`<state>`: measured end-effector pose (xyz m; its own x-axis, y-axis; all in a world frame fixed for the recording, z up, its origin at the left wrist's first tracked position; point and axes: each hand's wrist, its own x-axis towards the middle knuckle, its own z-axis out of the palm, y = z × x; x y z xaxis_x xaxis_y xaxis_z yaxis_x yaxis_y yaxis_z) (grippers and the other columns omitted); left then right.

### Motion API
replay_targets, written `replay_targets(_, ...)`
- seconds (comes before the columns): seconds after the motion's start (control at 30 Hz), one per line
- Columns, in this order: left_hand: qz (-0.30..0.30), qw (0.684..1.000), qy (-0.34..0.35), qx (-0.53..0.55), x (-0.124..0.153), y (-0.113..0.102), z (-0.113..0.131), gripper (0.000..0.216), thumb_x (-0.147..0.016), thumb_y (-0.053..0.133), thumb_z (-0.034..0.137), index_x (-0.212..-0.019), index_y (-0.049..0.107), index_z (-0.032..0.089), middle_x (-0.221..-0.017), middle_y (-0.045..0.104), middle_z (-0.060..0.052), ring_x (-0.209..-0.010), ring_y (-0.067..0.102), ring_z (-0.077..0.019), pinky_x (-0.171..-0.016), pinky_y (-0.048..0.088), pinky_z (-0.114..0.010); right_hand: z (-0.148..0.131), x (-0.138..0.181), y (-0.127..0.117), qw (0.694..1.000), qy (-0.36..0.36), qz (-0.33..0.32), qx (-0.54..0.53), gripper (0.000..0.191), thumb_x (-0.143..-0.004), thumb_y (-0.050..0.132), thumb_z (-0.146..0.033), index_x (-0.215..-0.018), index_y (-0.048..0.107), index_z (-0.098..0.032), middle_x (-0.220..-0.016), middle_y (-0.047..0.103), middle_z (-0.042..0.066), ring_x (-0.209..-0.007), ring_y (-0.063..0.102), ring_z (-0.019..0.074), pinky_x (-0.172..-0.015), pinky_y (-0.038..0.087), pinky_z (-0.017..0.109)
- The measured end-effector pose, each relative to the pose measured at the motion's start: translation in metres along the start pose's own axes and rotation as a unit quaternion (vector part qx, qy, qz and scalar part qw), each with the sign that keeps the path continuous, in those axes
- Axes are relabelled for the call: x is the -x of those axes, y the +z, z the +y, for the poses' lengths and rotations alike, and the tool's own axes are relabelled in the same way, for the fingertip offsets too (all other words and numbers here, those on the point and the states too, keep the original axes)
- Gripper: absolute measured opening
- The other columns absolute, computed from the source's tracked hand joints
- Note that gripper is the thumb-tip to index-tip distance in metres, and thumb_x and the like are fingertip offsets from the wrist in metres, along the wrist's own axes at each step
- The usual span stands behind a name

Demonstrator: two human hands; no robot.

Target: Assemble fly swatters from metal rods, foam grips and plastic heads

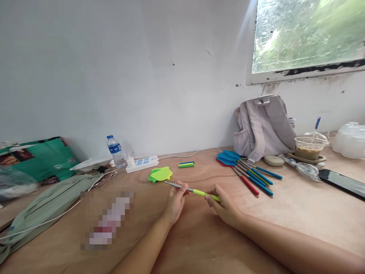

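Note:
Between my two hands is a metal fly swatter rod with a lime-green grip (199, 192), without a head on its tip. My left hand (176, 199) pinches the silver shaft near its middle. Fingers of my right hand (221, 199) are wrapped round the far end of the green grip. Just beyond the rod's tip lie yellow-green perforated swatter heads (162, 174), overlapping in a small pile. Short green and blue grip pieces (186, 164) lie behind my hands. On the right, several swatters with blue heads (228, 156) and one red-handled swatter (248, 185) lie fanned out.
At the back left stand a water bottle (115, 150) and a white power strip (142, 163). A grey-green cloth bag (48, 209) and a green bag (40, 160) lie left. Rightward are a backpack (266, 127), a drink cup (309, 148) and a phone (343, 183).

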<state>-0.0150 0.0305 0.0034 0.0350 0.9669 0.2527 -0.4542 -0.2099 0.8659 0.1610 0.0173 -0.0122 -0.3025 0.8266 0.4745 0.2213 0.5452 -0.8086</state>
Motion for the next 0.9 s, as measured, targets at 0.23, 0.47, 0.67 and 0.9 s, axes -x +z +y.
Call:
replay_targets(0.23, -0.022, 0.999, -0.015, -0.035, 0.001, 0.006, 0.005, 0.029, -0.065, 0.069, 0.032, -0.058, 0.045, 0.017, -0.059, 0.048, 0.005, -0.061, 0.045, -0.0077, -0.066, 0.038, -0.023, -0.001, -0.001, 0.002, 1.0, 0.02, -0.012, -0.011, 0.021, -0.085, 0.041, -0.041, -0.083, 0.043, -0.02, -0.062, 0.047, -0.003, -0.051, 0.044, 0.0097, -0.05, 0.036, 0.022)
replay_targets(0.47, -0.041, 0.988, -0.001, -0.147, -0.001, 0.001, 0.009, 0.027, -0.069, 0.064, 0.037, -0.061, 0.047, 0.017, -0.059, 0.052, 0.003, -0.063, 0.049, -0.0097, -0.068, 0.04, -0.024, -0.001, -0.007, -0.001, 0.998, 0.005, -0.062, 0.028, 0.024, -0.087, 0.036, -0.041, -0.087, 0.047, -0.019, -0.074, 0.053, 0.001, -0.062, 0.047, 0.0123, -0.057, 0.038, 0.024)
replay_targets(0.67, -0.096, 0.96, 0.05, -0.256, -0.013, -0.03, 0.017, 0.018, -0.075, 0.05, 0.027, -0.091, 0.052, 0.018, -0.076, 0.061, -0.002, -0.08, 0.057, -0.0168, -0.08, 0.042, -0.033, 0.003, -0.013, -0.005, 0.993, 0.019, -0.067, 0.092, 0.026, -0.087, 0.033, -0.034, -0.072, 0.048, -0.019, -0.071, 0.055, 0.002, -0.068, 0.05, 0.0151, -0.062, 0.038, 0.026)
replay_targets(0.9, 0.097, 0.719, 0.233, -0.647, -0.043, -0.098, 0.028, 0.036, -0.065, 0.039, 0.009, -0.096, 0.055, 0.016, -0.101, 0.06, -0.01, -0.101, 0.051, -0.0252, -0.09, 0.038, -0.041, 0.019, -0.022, -0.013, 0.99, 0.105, 0.027, 0.086, 0.028, -0.082, 0.032, -0.039, -0.068, 0.046, -0.02, -0.066, 0.051, 0.001, -0.066, 0.049, 0.0161, -0.061, 0.037, 0.027)
